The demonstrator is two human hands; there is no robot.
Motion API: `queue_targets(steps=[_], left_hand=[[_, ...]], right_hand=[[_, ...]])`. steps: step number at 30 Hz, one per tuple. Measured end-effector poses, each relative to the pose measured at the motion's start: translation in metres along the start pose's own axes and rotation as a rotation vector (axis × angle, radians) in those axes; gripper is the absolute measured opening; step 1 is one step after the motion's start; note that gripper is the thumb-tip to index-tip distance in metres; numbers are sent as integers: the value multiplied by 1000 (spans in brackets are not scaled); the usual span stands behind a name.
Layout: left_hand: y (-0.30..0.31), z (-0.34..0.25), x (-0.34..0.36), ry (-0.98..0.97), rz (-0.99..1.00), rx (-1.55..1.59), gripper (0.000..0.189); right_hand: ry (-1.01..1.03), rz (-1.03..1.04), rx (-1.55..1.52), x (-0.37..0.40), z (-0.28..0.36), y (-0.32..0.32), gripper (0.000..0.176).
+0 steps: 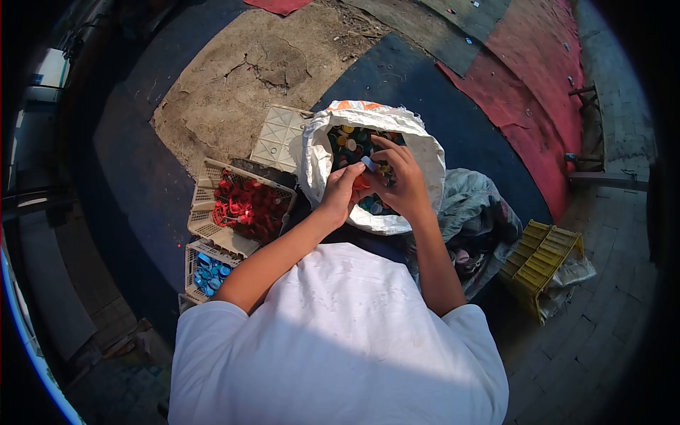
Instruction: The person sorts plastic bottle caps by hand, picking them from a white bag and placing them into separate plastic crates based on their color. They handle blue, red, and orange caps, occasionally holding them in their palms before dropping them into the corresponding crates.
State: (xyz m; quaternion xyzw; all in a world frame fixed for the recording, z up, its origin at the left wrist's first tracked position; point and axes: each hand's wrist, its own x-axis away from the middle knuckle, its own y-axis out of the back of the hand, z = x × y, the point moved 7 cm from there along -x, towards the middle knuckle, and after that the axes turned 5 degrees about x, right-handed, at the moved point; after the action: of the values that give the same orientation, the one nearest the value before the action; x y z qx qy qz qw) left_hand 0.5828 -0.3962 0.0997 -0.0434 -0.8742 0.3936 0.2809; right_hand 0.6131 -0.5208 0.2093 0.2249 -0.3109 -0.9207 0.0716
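Both hands are over the mouth of a white woven sack (pixel 433 152), which holds many bottle caps (pixel 347 138) of mixed colours. My left hand (pixel 340 190) is closed, with a light blue bottle cap (pixel 368 163) at its thumb tip. Orange-red caps (pixel 361 183) show between the two hands, partly hidden by the fingers. My right hand (pixel 401 176) faces it from the other side, fingers curved and apart, its fingertips close to the blue cap.
Left of the sack stand a beige crate (pixel 205 212) of red caps and a smaller crate (pixel 190 265) of blue caps. An overturned pale crate (pixel 278 138) lies behind. To the right are a greyish sack (pixel 471 195) and a yellow crate (pixel 542 258).
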Motion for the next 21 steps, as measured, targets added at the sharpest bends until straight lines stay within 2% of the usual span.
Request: queue_targets(steps=[3,6,7,10,13,16,21], left_hand=[[2,2,1,15,-22,31,34],[4,3,-1,44,46,133,41],[0,1,3,49,-39,105,40],[0,5,3,76,-10,120,39],[0,7,5,112,-43,145,37],[9,12,1,155,23,183,37],[0,8,8,145,-46,172,36]], right_hand=[[-96,93,-150,4,-8,-4,33],[-211,180,-273,9,-9,-5,35],[-248,208,-306,10,-9,-6,36],[-226,146,-279,11,-12,-6,38],[-313,141,-328,14,-14,-9,46],[-174,53,-289,18,-13,-15,51],[-259,66,-301,25,-22,-25,43]])
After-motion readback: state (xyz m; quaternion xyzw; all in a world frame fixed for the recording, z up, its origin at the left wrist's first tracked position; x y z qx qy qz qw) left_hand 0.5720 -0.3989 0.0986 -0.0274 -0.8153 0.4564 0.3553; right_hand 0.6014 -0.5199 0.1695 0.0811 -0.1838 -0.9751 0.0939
